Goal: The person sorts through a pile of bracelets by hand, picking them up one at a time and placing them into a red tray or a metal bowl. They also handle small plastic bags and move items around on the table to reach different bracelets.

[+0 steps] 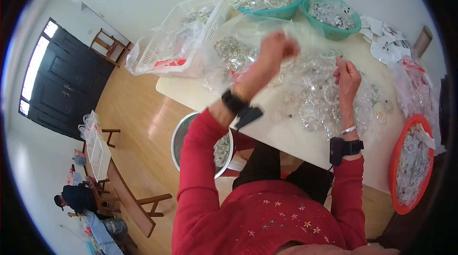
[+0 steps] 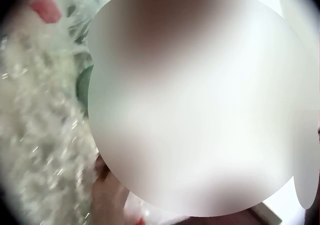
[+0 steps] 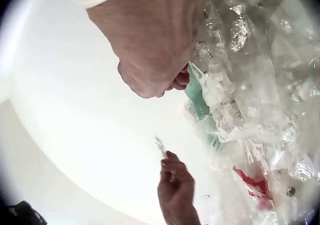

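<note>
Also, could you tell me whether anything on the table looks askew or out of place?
Yes: the white basket at the table's far left corner looks tipped on its side, and the plastic bag beside it hangs past the edge. The clear packets lie in a loose heap.

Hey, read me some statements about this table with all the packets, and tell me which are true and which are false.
1. Two teal baskets stand at the far side of the table. True.
2. The red basket is empty. False: it holds clear packets.
3. The left hand is raised above the heap of clear packets and pinches a small clear piece. True.
4. The right hand lies flat on bare table. False: its fingers are curled at the heap.
5. The sleeves are blue. False: they are red.
</note>
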`<action>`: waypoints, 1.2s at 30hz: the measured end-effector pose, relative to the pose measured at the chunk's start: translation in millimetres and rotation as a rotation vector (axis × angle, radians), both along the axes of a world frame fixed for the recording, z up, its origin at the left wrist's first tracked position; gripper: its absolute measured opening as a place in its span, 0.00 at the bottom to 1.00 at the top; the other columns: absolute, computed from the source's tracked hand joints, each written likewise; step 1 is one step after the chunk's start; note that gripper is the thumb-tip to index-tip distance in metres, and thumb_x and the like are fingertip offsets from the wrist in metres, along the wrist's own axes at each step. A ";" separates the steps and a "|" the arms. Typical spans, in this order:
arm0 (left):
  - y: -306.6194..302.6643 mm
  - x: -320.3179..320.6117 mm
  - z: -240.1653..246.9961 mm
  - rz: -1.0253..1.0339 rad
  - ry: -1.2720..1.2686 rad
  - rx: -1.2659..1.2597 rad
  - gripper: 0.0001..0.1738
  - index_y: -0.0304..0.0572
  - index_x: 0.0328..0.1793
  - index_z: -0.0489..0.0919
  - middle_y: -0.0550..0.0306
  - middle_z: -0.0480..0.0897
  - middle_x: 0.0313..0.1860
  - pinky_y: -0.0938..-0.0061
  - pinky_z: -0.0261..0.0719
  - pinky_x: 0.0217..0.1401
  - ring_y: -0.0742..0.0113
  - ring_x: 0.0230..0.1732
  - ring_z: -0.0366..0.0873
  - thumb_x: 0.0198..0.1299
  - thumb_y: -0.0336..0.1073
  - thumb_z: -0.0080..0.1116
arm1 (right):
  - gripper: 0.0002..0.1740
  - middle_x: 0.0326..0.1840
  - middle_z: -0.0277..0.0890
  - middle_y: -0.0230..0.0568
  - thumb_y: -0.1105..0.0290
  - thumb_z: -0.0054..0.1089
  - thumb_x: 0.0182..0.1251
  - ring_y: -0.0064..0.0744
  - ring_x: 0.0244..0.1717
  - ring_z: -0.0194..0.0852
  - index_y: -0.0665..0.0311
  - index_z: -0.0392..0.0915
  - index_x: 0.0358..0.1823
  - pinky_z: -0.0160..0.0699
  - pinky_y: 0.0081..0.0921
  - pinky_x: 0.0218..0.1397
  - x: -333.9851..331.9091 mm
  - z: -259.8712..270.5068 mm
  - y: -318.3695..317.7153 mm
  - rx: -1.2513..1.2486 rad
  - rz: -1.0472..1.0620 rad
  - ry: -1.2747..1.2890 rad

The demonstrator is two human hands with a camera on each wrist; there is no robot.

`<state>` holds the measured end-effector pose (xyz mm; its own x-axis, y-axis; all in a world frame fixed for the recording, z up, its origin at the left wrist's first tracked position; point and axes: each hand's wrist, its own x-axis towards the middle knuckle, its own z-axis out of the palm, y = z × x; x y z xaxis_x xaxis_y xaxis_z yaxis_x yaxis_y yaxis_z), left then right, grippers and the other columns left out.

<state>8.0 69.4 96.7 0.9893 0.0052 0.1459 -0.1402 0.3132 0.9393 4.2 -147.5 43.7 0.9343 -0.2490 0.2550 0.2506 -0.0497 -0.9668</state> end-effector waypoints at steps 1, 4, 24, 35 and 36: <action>5.7 26.2 10.9 0.021 -0.150 -0.064 0.09 0.28 0.39 0.73 0.48 0.78 0.27 0.69 0.81 0.31 0.60 0.27 0.80 0.51 0.25 0.55 | 0.11 0.14 0.68 0.29 0.65 0.60 0.60 0.15 0.15 0.61 0.66 0.78 0.25 0.60 0.18 0.18 0.5 -1.3 0.7 -0.007 0.002 0.011; 15.1 61.2 43.5 -0.002 -0.328 -0.302 0.12 0.25 0.42 0.74 0.46 0.79 0.29 0.69 0.82 0.33 0.59 0.29 0.81 0.52 0.27 0.54 | 0.13 0.15 0.69 0.28 0.63 0.58 0.62 0.14 0.14 0.60 0.66 0.78 0.26 0.58 0.15 0.18 4.4 -10.7 2.4 -0.061 0.035 -0.053; 61.2 63.9 -88.8 0.368 -0.388 1.451 0.07 0.32 0.29 0.75 0.38 0.76 0.34 0.54 0.70 0.50 0.39 0.45 0.72 0.42 0.24 0.47 | 0.10 0.15 0.70 0.28 0.66 0.59 0.61 0.14 0.15 0.61 0.65 0.78 0.27 0.60 0.16 0.19 12.0 -25.9 1.8 -0.296 -0.034 -0.070; 20.5 97.4 -36.7 0.416 -0.958 1.574 0.07 0.38 0.30 0.76 0.44 0.78 0.31 0.57 0.73 0.40 0.48 0.35 0.77 0.47 0.26 0.46 | 0.09 0.15 0.70 0.28 0.66 0.59 0.60 0.14 0.16 0.61 0.65 0.78 0.28 0.61 0.18 0.21 10.8 -26.3 1.7 -0.377 -0.042 -0.082; 31.6 113.0 -36.1 0.484 -0.994 1.667 0.07 0.39 0.30 0.76 0.42 0.79 0.29 0.58 0.74 0.37 0.49 0.32 0.78 0.49 0.27 0.45 | 0.10 0.15 0.70 0.29 0.66 0.59 0.60 0.15 0.17 0.62 0.65 0.78 0.28 0.62 0.19 0.21 11.0 -25.3 1.6 -0.380 -0.042 -0.078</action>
<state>121.0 101.0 60.5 0.5329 -0.4985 0.6838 -0.4886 -0.8410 -0.2323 15.2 -145.9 18.4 0.8994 -0.1608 0.4065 0.3129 -0.4125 -0.8555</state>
